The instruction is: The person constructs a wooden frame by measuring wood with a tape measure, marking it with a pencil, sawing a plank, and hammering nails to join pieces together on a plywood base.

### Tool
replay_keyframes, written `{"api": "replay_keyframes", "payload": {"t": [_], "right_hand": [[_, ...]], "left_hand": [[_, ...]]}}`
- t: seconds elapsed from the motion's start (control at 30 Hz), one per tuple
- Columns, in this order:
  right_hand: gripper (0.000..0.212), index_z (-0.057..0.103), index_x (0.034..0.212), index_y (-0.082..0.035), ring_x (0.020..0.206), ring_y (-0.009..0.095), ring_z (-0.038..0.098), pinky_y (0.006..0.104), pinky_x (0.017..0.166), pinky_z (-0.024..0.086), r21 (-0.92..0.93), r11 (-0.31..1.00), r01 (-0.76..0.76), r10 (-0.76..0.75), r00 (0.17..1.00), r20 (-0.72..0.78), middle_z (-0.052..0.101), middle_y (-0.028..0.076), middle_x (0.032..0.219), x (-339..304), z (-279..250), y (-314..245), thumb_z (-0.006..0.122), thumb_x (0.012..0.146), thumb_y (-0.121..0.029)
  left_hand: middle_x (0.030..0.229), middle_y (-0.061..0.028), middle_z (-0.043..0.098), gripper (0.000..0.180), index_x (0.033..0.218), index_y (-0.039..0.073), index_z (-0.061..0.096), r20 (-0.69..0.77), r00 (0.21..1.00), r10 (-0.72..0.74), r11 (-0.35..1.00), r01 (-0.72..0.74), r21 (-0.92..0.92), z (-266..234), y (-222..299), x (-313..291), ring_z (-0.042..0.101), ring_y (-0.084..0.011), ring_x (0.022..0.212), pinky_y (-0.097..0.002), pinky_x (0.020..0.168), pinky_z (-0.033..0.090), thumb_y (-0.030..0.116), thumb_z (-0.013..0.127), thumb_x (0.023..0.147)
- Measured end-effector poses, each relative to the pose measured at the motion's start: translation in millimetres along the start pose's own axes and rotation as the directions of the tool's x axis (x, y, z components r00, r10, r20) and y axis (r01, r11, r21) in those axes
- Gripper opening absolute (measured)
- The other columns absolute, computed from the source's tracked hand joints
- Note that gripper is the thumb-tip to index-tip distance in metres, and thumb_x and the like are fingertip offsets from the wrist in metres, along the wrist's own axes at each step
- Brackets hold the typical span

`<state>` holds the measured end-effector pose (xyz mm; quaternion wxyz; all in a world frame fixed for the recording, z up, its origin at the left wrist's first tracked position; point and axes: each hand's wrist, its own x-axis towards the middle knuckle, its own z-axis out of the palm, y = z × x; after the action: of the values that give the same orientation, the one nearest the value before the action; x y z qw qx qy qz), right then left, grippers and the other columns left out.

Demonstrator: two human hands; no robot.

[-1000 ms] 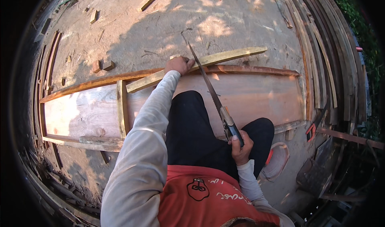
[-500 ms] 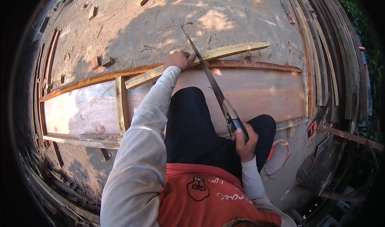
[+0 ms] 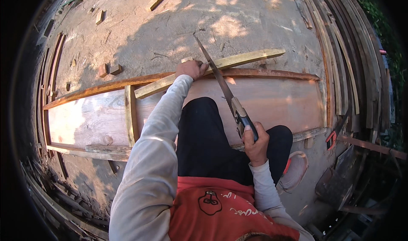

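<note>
My left hand [image 3: 192, 70] is closed around a pale wooden batten [image 3: 250, 57], pressing it down across the top rail of a low wooden frame [image 3: 272, 73]. The batten lies at a slant, its right end sticking out past the rail. In my right hand [image 3: 256, 143] is the dark handle of a handsaw [image 3: 219, 77], fingers wrapped round it. The saw's long blade crosses the batten just right of my left hand, its tip pointing away from me. Whether the teeth have cut into the wood cannot be made out.
A pale plywood panel [image 3: 263, 105] fills the frame, under my bent knees. Long boards [image 3: 340, 62] are stacked at the right, beside a red-handled tool [image 3: 330, 139]. Wood offcuts [image 3: 103, 70] lie on the ground beyond the frame. A light shoe [image 3: 295, 171] shows at lower right.
My right hand has moved the saw handle a little forward and left. My left hand keeps its hold on the batten. The whole view has shifted slightly.
</note>
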<state>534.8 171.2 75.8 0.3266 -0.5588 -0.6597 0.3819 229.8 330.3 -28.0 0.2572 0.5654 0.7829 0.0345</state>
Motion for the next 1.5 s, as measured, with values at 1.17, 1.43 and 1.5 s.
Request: {"api": "replay_keyframes", "payload": {"t": [1.17, 1.43, 1.5], "right_hand": [[0.014, 0.059, 0.092, 0.003, 0.056, 0.028, 0.059, 0.0372, 0.054, 0.046, 0.033, 0.998, -0.046, 0.045, 0.998, 0.045, 0.058, 0.017, 0.068, 17.7, 14.1, -1.9, 0.061, 0.093, -0.012], [0.019, 0.061, 0.095, 0.004, 0.057, 0.025, 0.061, 0.0349, 0.056, 0.049, -0.063, 0.996, -0.055, 0.058, 0.997, 0.043, 0.057, 0.012, 0.068, -84.2, -63.0, -14.6, 0.058, 0.091, -0.014], [0.019, 0.061, 0.094, 0.004, 0.056, 0.025, 0.061, 0.0346, 0.055, 0.048, -0.057, 0.997, -0.049, 0.052, 0.998, 0.041, 0.057, 0.012, 0.067, -76.8, -60.2, -12.2, 0.058, 0.091, -0.015]], "left_hand": [[0.106, -0.014, 0.075, 0.052, 0.113, 0.014, 0.072, 0.024, 0.994, 0.107, 0.975, -0.11, 0.195, 8.0, 4.1, -0.9, 0.072, -0.0319, 0.101, -0.044, 0.088, 0.057, 0.057, 0.071, 0.082], [0.104, -0.0137, 0.075, 0.052, 0.114, 0.016, 0.072, 0.014, 0.997, 0.082, 0.974, -0.083, 0.211, 6.6, -1.1, -1.7, 0.072, -0.0321, 0.099, -0.0445, 0.086, 0.057, 0.057, 0.07, 0.082], [0.103, -0.0134, 0.075, 0.053, 0.114, 0.016, 0.072, -0.002, 0.996, 0.091, 0.967, -0.088, 0.241, 12.8, -0.9, 3.2, 0.073, -0.032, 0.098, -0.0447, 0.085, 0.057, 0.059, 0.07, 0.082]]}}
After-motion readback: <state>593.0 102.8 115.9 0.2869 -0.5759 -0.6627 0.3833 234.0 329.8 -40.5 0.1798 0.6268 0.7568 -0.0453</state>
